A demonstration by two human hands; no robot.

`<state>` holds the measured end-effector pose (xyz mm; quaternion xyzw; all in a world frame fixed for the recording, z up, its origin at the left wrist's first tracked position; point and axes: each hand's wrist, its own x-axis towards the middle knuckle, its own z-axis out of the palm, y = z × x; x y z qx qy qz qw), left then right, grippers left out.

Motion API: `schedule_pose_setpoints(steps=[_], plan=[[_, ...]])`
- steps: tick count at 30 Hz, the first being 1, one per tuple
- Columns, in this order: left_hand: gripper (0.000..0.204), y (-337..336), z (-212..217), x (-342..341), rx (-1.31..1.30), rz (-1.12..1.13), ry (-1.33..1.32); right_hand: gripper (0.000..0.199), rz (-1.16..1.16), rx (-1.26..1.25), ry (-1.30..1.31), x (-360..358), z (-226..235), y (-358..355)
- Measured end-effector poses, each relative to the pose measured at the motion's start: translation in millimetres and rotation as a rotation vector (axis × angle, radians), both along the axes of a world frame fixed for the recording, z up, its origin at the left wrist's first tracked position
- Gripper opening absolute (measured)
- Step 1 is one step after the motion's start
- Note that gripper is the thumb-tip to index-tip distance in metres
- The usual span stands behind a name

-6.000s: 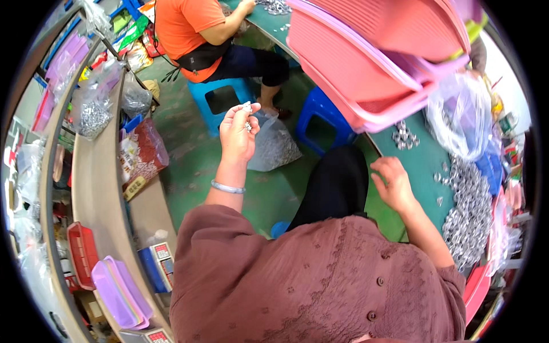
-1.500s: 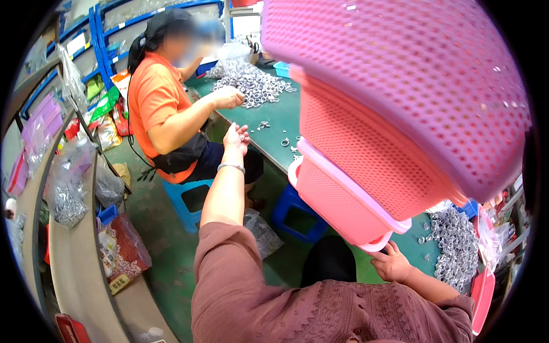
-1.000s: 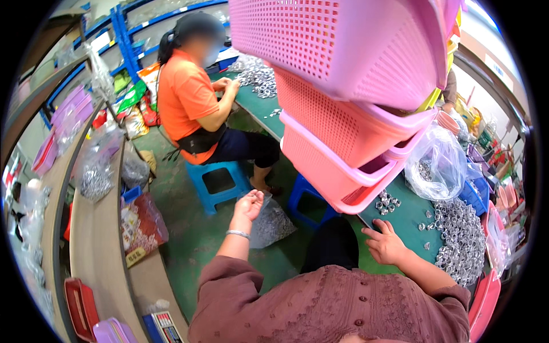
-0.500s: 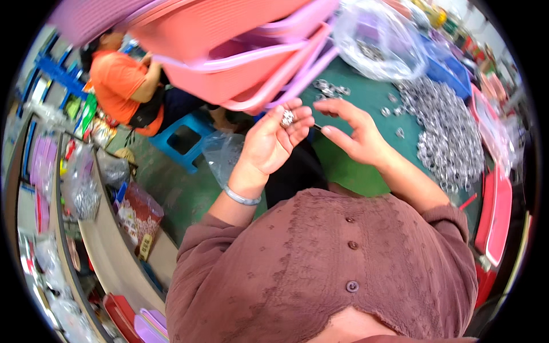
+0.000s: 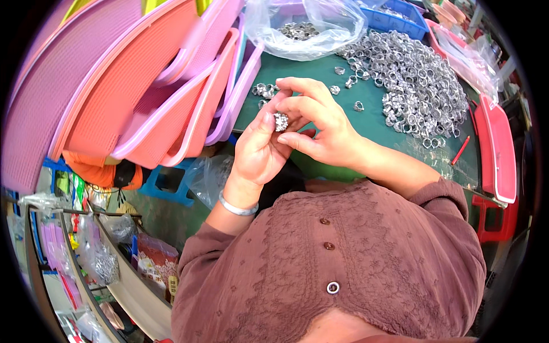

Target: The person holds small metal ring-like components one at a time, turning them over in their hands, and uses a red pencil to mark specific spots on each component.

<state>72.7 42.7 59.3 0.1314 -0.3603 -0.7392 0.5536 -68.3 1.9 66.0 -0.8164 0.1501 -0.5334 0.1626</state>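
A small silver ring-shaped metal part is pinched between the fingers of both my hands, just above the near edge of the green table. My left hand holds it from below with a silver bangle on the wrist. My right hand curls over it from the right, fingertips touching the part. A big heap of similar silver rings lies on the table to the right of my hands, and a few loose ones lie close above them.
Stacked pink and purple plastic baskets lean over the table's left side. A clear bag with more rings sits at the back, next to a blue tray. Red trays stand at the right. Shelves with bagged parts run along the lower left.
The view has tilted down to the table. My left hand came in from the far left and met my right hand, and both now hold the small silver part close together.
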Motion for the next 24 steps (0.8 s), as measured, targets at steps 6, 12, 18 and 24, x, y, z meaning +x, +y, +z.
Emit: schedule_pose_setpoints(steps=[6,12,18,24], plan=[[0.042,-15,-14,-12,0.095,-0.026,-0.111,0.031,-0.006,0.071,0.037,-19,-15,-14],[0.02,-30,-54,-8,0.302,0.102,-0.251,0.023,0.056,0.432,0.259,-48,-26,-29],[0.019,-30,-72,9,0.325,0.246,-0.462,0.018,-0.104,0.208,0.686,-59,11,-118],[0.021,-31,-74,7,0.238,0.283,-0.617,0.047,-0.547,-0.02,0.438,-65,25,-199]])
